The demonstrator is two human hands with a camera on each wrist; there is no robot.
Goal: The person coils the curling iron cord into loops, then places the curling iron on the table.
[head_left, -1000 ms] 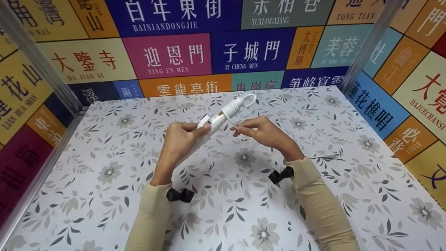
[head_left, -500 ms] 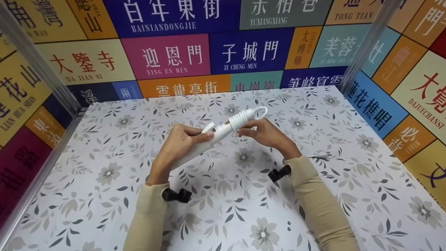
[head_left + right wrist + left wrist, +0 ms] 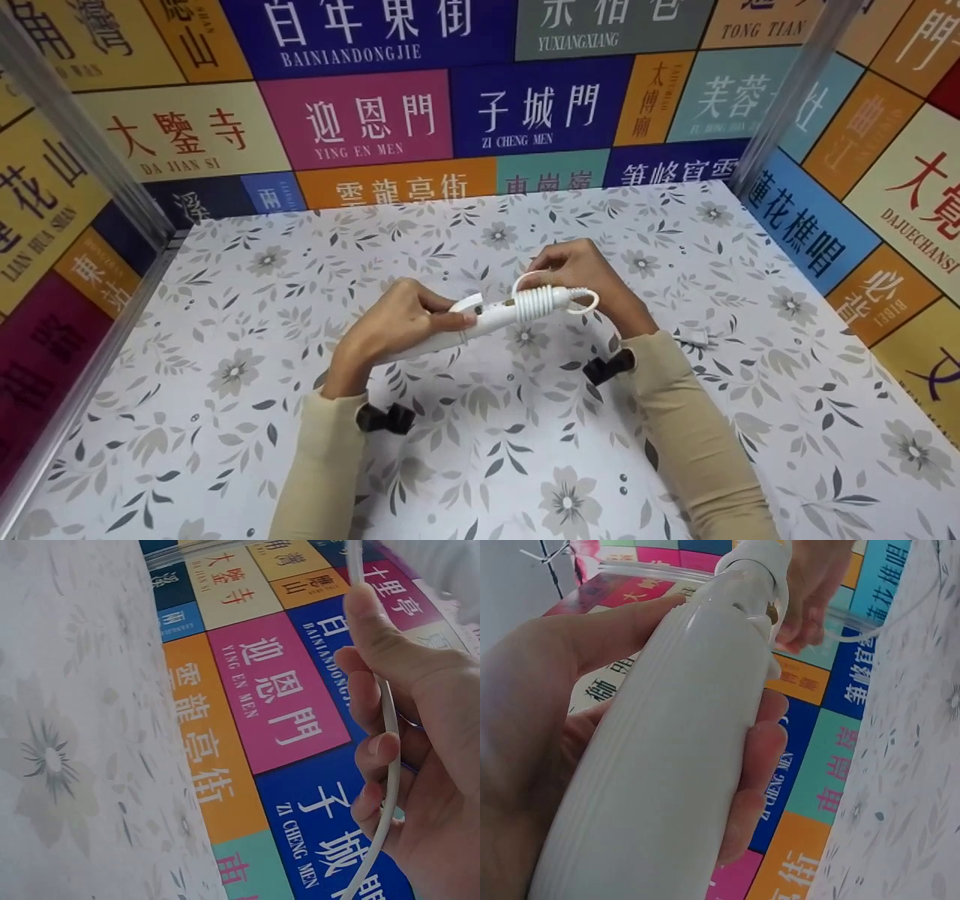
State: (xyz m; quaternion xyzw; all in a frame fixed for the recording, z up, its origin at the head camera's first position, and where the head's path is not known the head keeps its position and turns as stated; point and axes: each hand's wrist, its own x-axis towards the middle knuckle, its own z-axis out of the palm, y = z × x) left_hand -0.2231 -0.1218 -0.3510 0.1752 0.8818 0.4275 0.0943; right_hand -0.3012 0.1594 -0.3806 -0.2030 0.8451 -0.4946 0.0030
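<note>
My left hand grips a white hair-styling iron around its body, thumb beside a short raised lever. Close up in the left wrist view, the iron's smooth body lies across the palm. Several turns of white power cord wrap the end away from that hand, where a loop of cord also bows out. Behind this coil, my right hand pinches the loose run of cord. In the right wrist view, the cord passes between thumb and fingertips and down along the curled fingers.
The cord's plug lies on the flower-patterned tabletop beyond the right wrist. Panels with large lettering stand behind and at both sides, with metal posts at the corners.
The iron's corded end has swung down and towards me, so it lies flatter. My right hand has carried the cord from the near side of the coil to its far side.
</note>
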